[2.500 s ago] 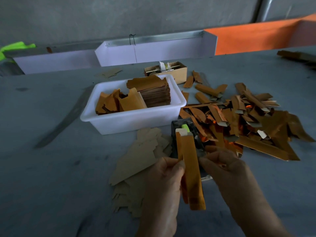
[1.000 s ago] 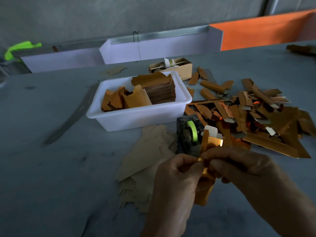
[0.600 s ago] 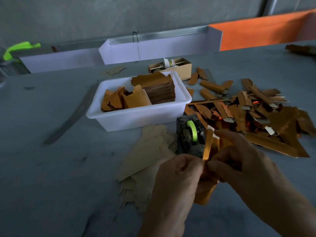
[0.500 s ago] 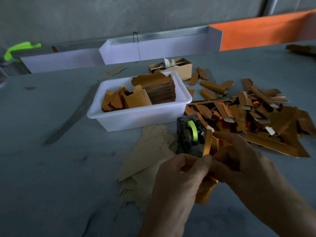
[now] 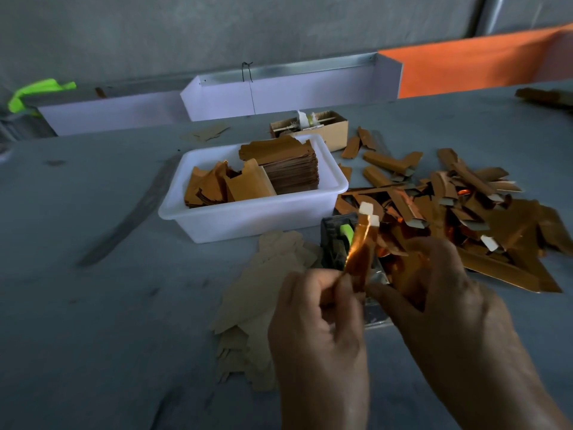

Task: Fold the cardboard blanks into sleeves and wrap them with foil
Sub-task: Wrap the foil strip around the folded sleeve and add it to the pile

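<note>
The left hand [image 5: 316,321] pinches the lower end of a foil-covered sleeve [image 5: 359,259] between thumb and fingers, standing it nearly upright so its long face is open to work on. The right hand [image 5: 434,293] sits just to its right, fingers curled toward the sleeve's lower edge; it looks to be pressing or pinching the foil there, probably smoothing the wrap down, though the exact contact is hidden. The sleeve's white top tabs poke out uncovered above the foil.

Under and just left of the left hand lies a loose fan of plain blanks [image 5: 263,293] on the surface [image 5: 93,305], close enough to take the next one without reaching. Straight beyond the hands, half hidden by the sleeve, stands a dark tape dispenser [image 5: 336,246] with a green roll, likely kept there to fix the foil.

Beyond and right of the right hand spreads a heap of finished sleeves [image 5: 465,218], a drop zone on the working side. Beyond the left hand a white tub [image 5: 248,218] holds a neat stack and loose foil pieces. Farther still sits a small cardboard box [image 5: 322,128].
</note>
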`<move>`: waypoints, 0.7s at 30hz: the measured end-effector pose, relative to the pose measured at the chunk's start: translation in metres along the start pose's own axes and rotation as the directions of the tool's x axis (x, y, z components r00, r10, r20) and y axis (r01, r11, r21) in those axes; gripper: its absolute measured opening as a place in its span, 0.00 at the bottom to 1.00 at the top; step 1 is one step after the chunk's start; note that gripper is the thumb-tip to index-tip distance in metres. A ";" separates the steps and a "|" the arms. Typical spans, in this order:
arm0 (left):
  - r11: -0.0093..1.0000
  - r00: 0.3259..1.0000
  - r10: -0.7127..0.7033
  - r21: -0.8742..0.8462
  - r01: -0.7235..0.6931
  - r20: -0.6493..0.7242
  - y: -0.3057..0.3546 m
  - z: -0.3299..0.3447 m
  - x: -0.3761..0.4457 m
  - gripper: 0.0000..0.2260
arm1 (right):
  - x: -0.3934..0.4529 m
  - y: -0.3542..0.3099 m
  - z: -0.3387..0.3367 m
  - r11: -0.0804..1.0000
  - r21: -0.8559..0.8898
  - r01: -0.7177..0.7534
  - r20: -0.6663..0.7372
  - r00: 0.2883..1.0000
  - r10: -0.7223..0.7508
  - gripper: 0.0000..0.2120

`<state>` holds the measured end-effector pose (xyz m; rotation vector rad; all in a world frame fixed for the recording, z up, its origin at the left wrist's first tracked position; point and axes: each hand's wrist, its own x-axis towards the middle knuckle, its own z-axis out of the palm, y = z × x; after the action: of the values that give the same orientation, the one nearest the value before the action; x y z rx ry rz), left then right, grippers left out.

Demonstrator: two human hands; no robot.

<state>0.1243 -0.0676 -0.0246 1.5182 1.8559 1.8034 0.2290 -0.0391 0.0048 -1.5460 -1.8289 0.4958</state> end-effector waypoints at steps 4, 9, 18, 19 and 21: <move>0.974 0.976 -0.184 -0.110 0.197 0.115 0.002 -0.002 0.001 0.05 | 0.005 0.009 0.000 0.915 0.384 -0.128 0.123 0.989 0.087 0.25; 0.952 0.942 -0.258 -0.113 0.286 0.215 0.003 -0.003 -0.001 0.04 | 0.005 0.013 0.010 0.766 0.571 -0.293 0.352 0.931 0.094 0.17; 0.835 0.824 -0.470 -0.145 0.532 0.316 -0.003 -0.012 0.008 0.09 | 0.004 0.018 0.012 0.747 0.598 -0.292 0.364 0.929 0.072 0.05; 0.811 0.795 -0.497 -0.139 0.568 0.347 -0.005 -0.013 0.010 0.10 | 0.005 0.018 0.011 0.736 0.603 -0.309 0.382 0.921 0.075 0.06; 0.885 0.839 -0.438 -0.007 0.465 0.323 -0.013 -0.014 0.014 0.07 | 0.008 0.020 0.009 0.693 0.627 -0.355 0.402 0.910 0.101 0.10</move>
<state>0.1007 -0.0644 -0.0235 1.1256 1.7634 1.3197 0.2361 -0.0254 -0.0133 -1.1897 -1.3967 1.4718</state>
